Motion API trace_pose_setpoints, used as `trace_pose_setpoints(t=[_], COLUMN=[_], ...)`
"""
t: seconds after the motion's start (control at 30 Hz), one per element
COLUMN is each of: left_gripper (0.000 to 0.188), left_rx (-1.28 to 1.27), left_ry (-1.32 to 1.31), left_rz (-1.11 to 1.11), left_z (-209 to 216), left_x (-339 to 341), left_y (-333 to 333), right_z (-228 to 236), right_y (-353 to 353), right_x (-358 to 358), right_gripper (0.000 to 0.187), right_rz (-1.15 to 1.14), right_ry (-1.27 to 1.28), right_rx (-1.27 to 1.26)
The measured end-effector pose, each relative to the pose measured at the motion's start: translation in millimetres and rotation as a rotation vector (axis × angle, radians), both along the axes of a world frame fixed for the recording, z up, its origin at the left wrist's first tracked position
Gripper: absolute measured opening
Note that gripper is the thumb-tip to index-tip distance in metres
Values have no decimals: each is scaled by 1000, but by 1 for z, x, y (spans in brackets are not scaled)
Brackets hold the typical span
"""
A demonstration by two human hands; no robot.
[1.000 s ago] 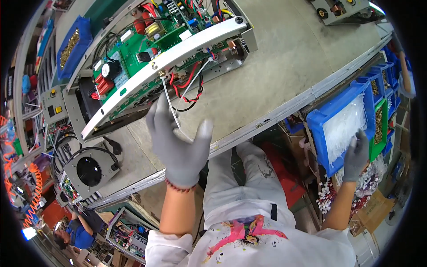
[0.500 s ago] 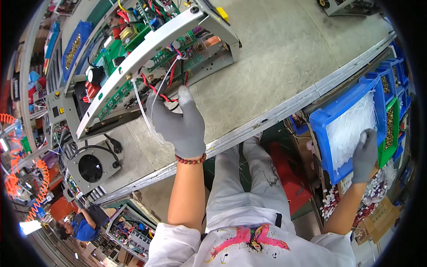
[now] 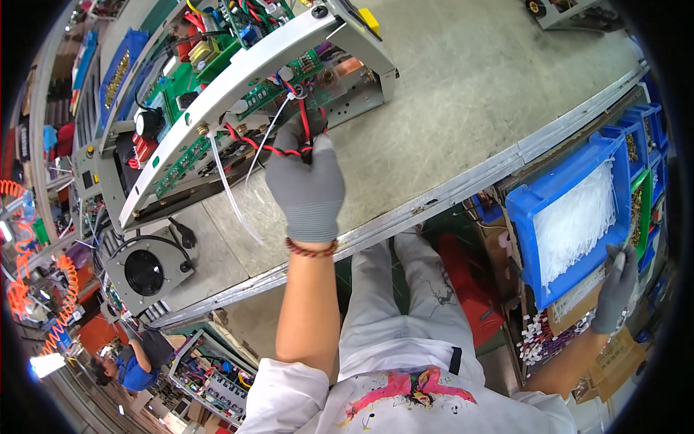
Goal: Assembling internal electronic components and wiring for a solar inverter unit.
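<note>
My left hand (image 3: 307, 179), in a grey glove, is closed around red and black wires (image 3: 307, 124) at the near side of an electronic chassis with a white curved frame (image 3: 249, 72). One white cable tie (image 3: 225, 181) hangs from the frame's lower edge; another cable tie (image 3: 269, 134) is looped round the wire bundle, its tail sticking out beside my hand. Far to the right, my gloved right hand (image 3: 616, 289) is at the near right corner of a blue bin (image 3: 522, 224) of white cable ties (image 3: 575, 217). Its fingertips are pinched together; what they hold is too small to tell.
A grey fan unit (image 3: 147, 271) with a black plug lies at the left of the bench (image 3: 448, 130). Small blue bins and a green bin (image 3: 640, 206) of brass parts stand beside the cable ties. A person in blue (image 3: 134, 369) works at the lower left.
My right hand has drawn back from the pile of cable ties to the bin's near right corner. My left hand has shifted slightly right, pulling the red and black wires along.
</note>
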State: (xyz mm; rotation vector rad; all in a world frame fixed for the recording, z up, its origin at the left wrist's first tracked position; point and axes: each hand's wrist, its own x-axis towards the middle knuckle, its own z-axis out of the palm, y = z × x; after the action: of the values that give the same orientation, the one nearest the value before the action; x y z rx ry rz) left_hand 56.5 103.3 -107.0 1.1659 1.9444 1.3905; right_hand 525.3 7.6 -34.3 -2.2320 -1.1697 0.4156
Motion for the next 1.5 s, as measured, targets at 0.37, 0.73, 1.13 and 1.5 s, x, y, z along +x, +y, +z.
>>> trace_pose_setpoints(t=[0.37, 0.73, 1.13, 1.5], left_gripper=[14, 17, 34, 58], left_rx=[-179, -333, -144, 139], left_ry=[633, 450, -1014, -842], left_rz=[-89, -222, -306, -167], left_z=[58, 78, 22, 8], left_x=[-18, -37, -47, -21], left_y=[-16, -6, -7, -15], right_z=[4, -32, -47, -56], right_y=[42, 105, 97, 121], right_x=[-259, -334, -330, -345], right_gripper=[13, 13, 16, 15], right_rz=[334, 176, 688, 725], right_ry=[908, 1604, 695, 187], right_rx=[290, 161, -77, 247])
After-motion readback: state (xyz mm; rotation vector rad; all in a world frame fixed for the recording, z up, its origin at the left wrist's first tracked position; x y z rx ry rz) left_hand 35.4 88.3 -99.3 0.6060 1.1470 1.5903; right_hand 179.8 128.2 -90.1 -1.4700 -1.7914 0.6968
